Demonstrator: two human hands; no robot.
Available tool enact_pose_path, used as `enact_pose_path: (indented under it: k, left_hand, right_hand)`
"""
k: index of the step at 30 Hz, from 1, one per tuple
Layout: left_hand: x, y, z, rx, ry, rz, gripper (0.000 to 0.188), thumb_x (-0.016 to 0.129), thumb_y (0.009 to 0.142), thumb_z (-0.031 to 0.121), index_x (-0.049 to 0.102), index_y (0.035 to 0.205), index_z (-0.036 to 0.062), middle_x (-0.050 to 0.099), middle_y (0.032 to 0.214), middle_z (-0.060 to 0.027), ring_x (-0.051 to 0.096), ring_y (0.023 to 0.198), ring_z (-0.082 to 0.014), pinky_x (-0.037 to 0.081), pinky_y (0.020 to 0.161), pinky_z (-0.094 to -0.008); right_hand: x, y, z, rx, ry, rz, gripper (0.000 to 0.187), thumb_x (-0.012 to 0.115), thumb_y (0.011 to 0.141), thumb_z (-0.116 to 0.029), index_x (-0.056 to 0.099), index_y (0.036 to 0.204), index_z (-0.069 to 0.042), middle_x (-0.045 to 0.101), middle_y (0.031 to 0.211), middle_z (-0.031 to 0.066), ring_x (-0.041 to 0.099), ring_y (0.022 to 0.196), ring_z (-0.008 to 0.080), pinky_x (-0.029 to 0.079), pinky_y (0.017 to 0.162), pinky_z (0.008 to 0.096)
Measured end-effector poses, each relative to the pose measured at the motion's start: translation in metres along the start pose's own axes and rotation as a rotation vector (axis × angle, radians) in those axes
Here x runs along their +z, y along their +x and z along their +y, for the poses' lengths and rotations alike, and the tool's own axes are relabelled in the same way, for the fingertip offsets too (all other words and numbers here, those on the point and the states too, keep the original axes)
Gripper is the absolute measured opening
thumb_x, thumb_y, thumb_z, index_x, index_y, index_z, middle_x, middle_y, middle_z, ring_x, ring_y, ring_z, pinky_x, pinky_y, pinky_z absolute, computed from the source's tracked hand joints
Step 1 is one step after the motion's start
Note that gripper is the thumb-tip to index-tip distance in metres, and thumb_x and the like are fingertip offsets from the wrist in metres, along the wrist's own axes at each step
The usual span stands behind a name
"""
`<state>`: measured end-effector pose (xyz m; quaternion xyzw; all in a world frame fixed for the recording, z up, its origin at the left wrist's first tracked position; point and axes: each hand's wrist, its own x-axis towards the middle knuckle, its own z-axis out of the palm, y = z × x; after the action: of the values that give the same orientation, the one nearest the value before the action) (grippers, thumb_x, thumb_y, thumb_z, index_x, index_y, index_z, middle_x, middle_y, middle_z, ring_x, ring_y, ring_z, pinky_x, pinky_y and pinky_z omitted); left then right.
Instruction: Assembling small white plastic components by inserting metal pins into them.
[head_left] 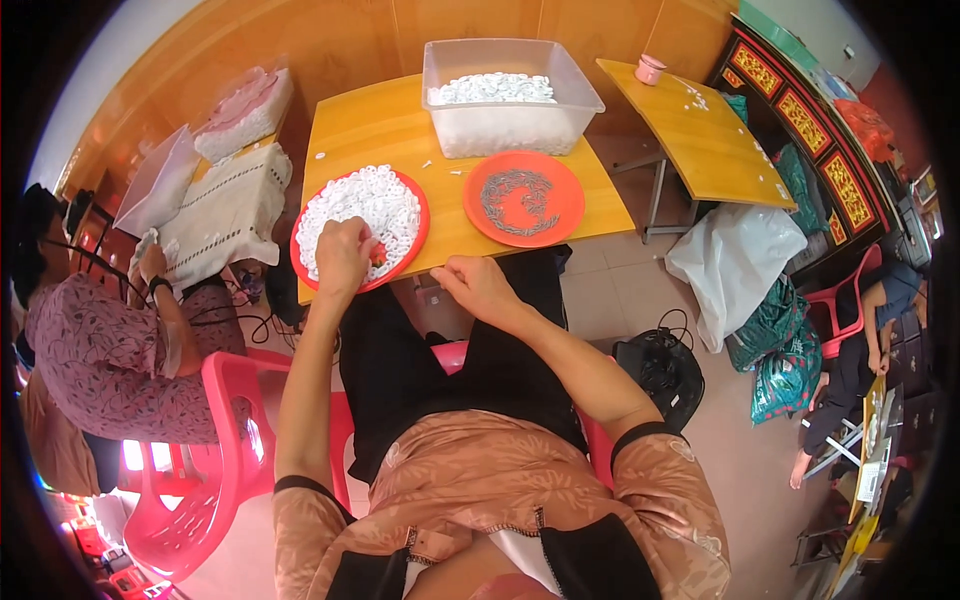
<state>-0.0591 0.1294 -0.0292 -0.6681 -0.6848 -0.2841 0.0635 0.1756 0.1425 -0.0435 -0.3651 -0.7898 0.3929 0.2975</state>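
A round red tray point(424, 228) at the table's front left is heaped with small white plastic pieces point(372, 200), some of them ring-shaped. My left hand point(343, 255) is over its near side, fingers curled down among the pieces; whatever they pinch is hidden. Just off the table's front edge is my right hand point(480, 287), thumb and fingers pressed together. Anything between them is too small to make out. To the right, an orange-red plate point(568, 195) holds many thin grey metal pins or screws point(515, 190) spread in a rough ring.
Behind the trays stands a clear plastic tub point(515, 135) of white pieces on the yellow table point(370, 120). A second table point(690, 130) at right bears a pink cup point(650, 68). A person in a patterned top point(100, 330) sits at left beside a pink chair point(230, 440).
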Motion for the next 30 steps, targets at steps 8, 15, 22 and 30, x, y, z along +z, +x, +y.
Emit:
enact_pose_path:
  k: [8,15,22,30]
  left_hand:
    - [-0.037,-0.052,0.043,-0.452,-1.001,0.199,0.018,0.066,0.080,0.009,0.064,0.095,-0.0015,0.063,0.080,-0.0040,0.055,0.069,-0.0117,0.044,0.066,-0.0246]
    - [-0.032,-0.093,0.053,-0.685,-1.367,0.071,0.017,0.063,0.083,0.006,0.064,0.099,0.0019,0.064,0.083,-0.0011,0.053,0.070,-0.0045,0.039,0.063,-0.0174]
    - [-0.046,-0.095,0.067,-0.761,-1.682,0.040,0.022,0.060,0.084,0.004,0.061,0.106,-0.0007,0.065,0.087,-0.0053,0.056,0.069,-0.0072,0.045,0.064,-0.0185]
    - [-0.058,-0.092,0.080,-0.768,-1.752,0.021,0.023,0.060,0.084,0.004,0.061,0.107,-0.0001,0.065,0.090,-0.0070,0.061,0.074,-0.0100,0.048,0.065,-0.0192]
  right_hand:
    - [-0.073,0.030,0.033,-0.114,-0.329,0.428,0.013,0.064,0.075,-0.016,0.065,0.080,-0.004,0.063,0.071,0.0156,0.062,0.070,0.0339,0.048,0.062,0.0431]
    - [-0.095,0.045,0.058,-0.004,-0.522,0.193,0.011,0.067,0.072,-0.012,0.063,0.075,-0.001,0.062,0.069,0.0169,0.061,0.068,0.0324,0.046,0.061,0.0407]
    - [-0.090,0.047,0.060,-0.036,-0.679,0.117,0.012,0.068,0.072,-0.013,0.065,0.077,-0.003,0.062,0.071,0.0179,0.061,0.072,0.0350,0.047,0.063,0.0429]
    - [-0.095,0.056,0.058,-0.055,-0.695,0.013,0.013,0.065,0.075,-0.014,0.063,0.079,-0.002,0.062,0.075,0.0189,0.060,0.076,0.0366,0.046,0.066,0.0447]
